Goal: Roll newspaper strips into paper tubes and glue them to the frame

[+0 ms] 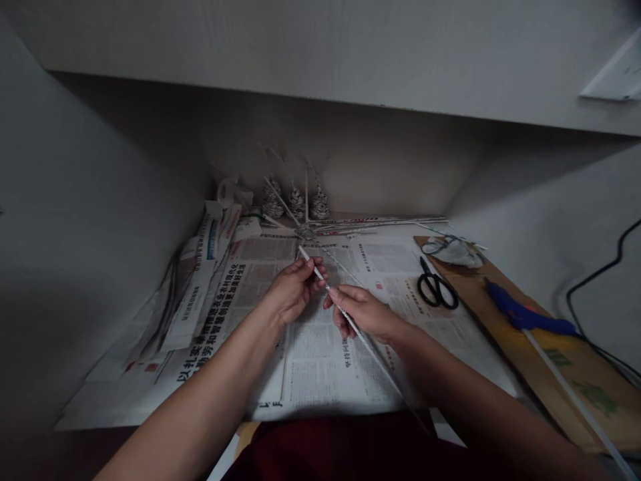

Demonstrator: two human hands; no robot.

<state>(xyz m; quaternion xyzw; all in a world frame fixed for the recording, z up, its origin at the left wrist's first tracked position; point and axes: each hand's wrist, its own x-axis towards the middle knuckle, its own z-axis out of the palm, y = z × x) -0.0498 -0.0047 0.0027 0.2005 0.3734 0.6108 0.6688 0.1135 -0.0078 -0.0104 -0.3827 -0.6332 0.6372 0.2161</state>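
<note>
Between both hands runs a thin rolled newspaper tube (368, 346), slanting from the middle of the table down toward my lap. My left hand (296, 288) pinches it close to its pale upper end. A little lower, my right hand (364, 308) grips the same tube between thumb and fingers. Beyond my hands sits a small woven paper piece (306, 231) with several paper tubes sticking out of it. Newspaper sheets (320, 374) lie flat under my hands.
Three woven paper cones (296, 200) stand at the back wall, beside a bundle of paper tubes (390, 223). Black scissors (437, 288) lie to the right. A blue glue gun (525, 314) rests on cardboard (551, 361). Newspaper strips (193, 294) are stacked left; a shelf board (320, 53) hangs above.
</note>
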